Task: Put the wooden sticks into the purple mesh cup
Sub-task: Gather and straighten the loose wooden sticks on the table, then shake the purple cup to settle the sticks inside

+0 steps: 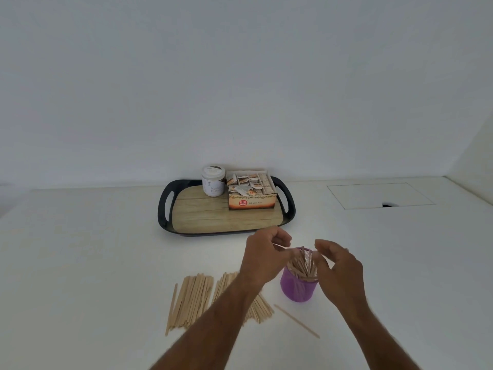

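- Two bare forearms reach up from the near edge toward the purple mesh cup (298, 288), which stands upright on the white table (106, 249).
- Left hand (262, 256) is just left of the cup's rim, fingers curled in, with thumb and forefinger pinched on a thin stick whose far end points over the cup's mouth.
- Right hand (338, 263) is just right of the rim, fingers (321, 247) bent and loosely spread at the stick tops; whether they actually grip any stick cannot be told.
- Many sticks in the cup (300, 264) lean at mixed angles, tips poking above the rim.
- Left of the cup, loose wooden sticks (190, 299) lie flat on the table in two rough bundles, the nearer one partly hidden under the left forearm.
- One single stick (296, 320) lies on its own in front of the cup, slanted, apart from the bundles.
- Beyond the cup sits a black tray (164, 209) with a wood-look floor.
- On the tray's far side stand a white jar (213, 180) and, touching or just beside it, an open box of tea bags (250, 192).
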Motion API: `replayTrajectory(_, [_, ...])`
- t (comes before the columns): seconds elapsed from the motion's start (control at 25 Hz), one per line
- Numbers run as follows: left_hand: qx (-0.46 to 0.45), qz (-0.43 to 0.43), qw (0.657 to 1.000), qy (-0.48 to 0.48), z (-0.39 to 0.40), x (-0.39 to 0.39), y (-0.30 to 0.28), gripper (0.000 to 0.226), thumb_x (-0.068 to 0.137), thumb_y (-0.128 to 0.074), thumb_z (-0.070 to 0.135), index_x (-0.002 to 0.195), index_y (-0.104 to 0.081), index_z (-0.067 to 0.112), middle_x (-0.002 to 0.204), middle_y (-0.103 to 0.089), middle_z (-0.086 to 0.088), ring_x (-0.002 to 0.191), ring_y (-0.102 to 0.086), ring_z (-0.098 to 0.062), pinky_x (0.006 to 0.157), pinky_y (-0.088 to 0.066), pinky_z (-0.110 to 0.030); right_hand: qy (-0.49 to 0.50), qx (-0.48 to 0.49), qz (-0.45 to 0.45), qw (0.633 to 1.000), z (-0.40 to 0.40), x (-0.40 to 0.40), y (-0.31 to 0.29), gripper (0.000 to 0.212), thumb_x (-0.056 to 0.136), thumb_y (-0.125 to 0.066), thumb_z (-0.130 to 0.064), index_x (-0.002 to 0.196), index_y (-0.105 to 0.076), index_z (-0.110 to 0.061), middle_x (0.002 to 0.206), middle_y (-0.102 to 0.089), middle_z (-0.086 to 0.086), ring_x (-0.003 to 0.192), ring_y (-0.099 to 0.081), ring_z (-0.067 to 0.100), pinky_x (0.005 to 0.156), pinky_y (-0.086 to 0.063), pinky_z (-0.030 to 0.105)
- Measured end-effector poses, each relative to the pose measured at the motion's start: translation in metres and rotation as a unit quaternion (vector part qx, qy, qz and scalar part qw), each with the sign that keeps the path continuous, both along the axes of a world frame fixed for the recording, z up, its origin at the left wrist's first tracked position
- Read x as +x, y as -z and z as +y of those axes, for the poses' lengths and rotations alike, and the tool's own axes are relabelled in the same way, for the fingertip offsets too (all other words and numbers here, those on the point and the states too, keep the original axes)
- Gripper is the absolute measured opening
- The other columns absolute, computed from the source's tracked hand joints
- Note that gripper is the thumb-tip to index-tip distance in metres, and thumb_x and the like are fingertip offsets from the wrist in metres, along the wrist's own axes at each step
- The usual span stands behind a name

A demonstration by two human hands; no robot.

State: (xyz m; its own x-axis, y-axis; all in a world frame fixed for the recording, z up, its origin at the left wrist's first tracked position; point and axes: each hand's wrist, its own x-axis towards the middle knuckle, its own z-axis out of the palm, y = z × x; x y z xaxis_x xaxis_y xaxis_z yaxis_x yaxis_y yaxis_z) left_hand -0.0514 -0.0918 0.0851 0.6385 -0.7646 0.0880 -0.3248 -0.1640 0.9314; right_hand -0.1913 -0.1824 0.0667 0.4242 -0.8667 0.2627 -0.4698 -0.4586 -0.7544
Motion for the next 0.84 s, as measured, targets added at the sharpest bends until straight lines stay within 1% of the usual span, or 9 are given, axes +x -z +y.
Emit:
replayTrajectory(0.16, [-0.058,0.009,0.995,-0.079,0.017,0.031,-0.001,0.01,0.084,-0.078,0.026,0.089,-0.07,0.022,0.082,-0.072,0.008,0.074,-0.069,-0.004,0.07,-0.06,-0.023,0.003,0.045,-0.102,0.994,0.002,-0.007,0.0,0.048,0.089,-0.061,-0.047,0.126,-0.06,-0.018,0.125,-0.063,-0.003,0.116,-0.057,0.013,0.097,-0.043,0.026])
replayTrajectory(0.24, [-0.051,-0.031,0.99,-0.129,0.037,0.058,0.014,0.005,0.087,-0.074,0.028,0.087,-0.069,0.027,0.081,-0.071,0.012,0.076,-0.067,0.0,0.073,-0.057,-0.021,-0.002,0.119,-0.209,0.971,0.005,-0.012,0.014,0.068,0.075,-0.065,-0.062,0.129,-0.053,-0.022,0.131,-0.059,-0.005,0.121,-0.055,0.01,0.1,-0.043,0.03])
replayTrajectory(0.32, [-0.001,-0.081,0.982,-0.171,0.067,0.09,0.04,0.007,0.09,-0.068,0.035,0.092,-0.069,0.029,0.088,-0.072,0.016,0.085,-0.067,-0.001,0.081,-0.056,-0.025,-0.011,0.193,-0.256,0.947,0.007,-0.017,0.041,0.086,0.059,-0.071,-0.066,0.131,-0.045,-0.027,0.135,-0.054,-0.004,0.124,-0.053,0.012,0.105,-0.044,0.041])
replayTrajectory(0.4, [0.097,-0.122,0.967,-0.201,0.104,0.12,0.073,0.028,0.092,-0.062,0.046,0.11,-0.068,0.026,0.108,-0.073,0.009,0.104,-0.067,-0.011,0.092,-0.053,-0.034,-0.031,0.236,-0.214,0.947,0.008,-0.019,0.066,0.103,0.048,-0.081,-0.064,0.135,-0.038,-0.03,0.138,-0.049,-0.004,0.126,-0.051,0.017,0.107,-0.043,0.048])
replayTrajectory(0.48, [0.228,-0.175,0.937,-0.199,0.144,0.141,0.104,0.052,0.094,-0.052,0.056,0.132,-0.058,0.022,0.134,-0.063,0.0,0.127,-0.055,-0.021,0.106,-0.044,-0.042,-0.053,0.248,-0.147,0.956,0.007,-0.016,0.084,0.121,0.036,-0.09,-0.06,0.14,-0.035,-0.029,0.137,-0.05,-0.006,0.123,-0.053,0.018,0.101,-0.048,0.048])
replayTrajectory(0.56, [0.326,-0.223,0.903,-0.171,0.176,0.149,0.13,0.067,0.095,-0.04,0.062,0.149,-0.041,0.022,0.156,-0.042,-0.003,0.147,-0.031,-0.023,0.119,-0.026,-0.048,-0.06,0.224,-0.108,0.967,0.008,-0.007,0.093,0.123,0.033,-0.094,-0.05,0.14,-0.037,-0.027,0.13,-0.057,-0.005,0.114,-0.059,0.017,0.089,-0.056,0.038])
replayTrajectory(0.64, [0.375,-0.24,0.882,-0.153,0.194,0.148,0.143,0.08,0.091,-0.022,0.074,0.156,-0.025,0.027,0.165,-0.02,-0.001,0.153,-0.012,-0.021,0.123,-0.01,-0.05,-0.042,0.183,-0.08,0.979,0.01,0.004,0.093,0.113,0.037,-0.095,-0.041,0.136,-0.042,-0.028,0.12,-0.062,-0.006,0.105,-0.063,0.016,0.08,-0.056,0.029])
replayTrajectory(0.72, [0.388,-0.254,0.873,-0.15,0.197,0.147,0.146,0.093,0.08,-0.002,0.079,0.157,-0.018,0.03,0.167,-0.012,0.0,0.154,-0.006,-0.021,0.122,-0.005,-0.05,-0.012,0.151,-0.068,0.986,0.011,0.013,0.09,0.1,0.045,-0.096,-0.031,0.132,-0.046,-0.025,0.113,-0.065,-0.003,0.098,-0.063,0.018,0.074,-0.05,0.022])
replayTrajectory(0.84, [0.396,-0.27,0.864,-0.154,0.195,0.147,0.145,0.097,0.074,0.009,0.078,0.158,-0.012,0.032,0.167,-0.007,0.001,0.154,-0.002,-0.02,0.123,-0.003,-0.05,0.066,0.15,-0.108,0.981,0.01,0.019,0.084,0.093,0.049,-0.096,-0.032,0.129,-0.048,-0.022,0.113,-0.066,0.002,0.093,-0.06,0.022,0.078,-0.045,0.029])
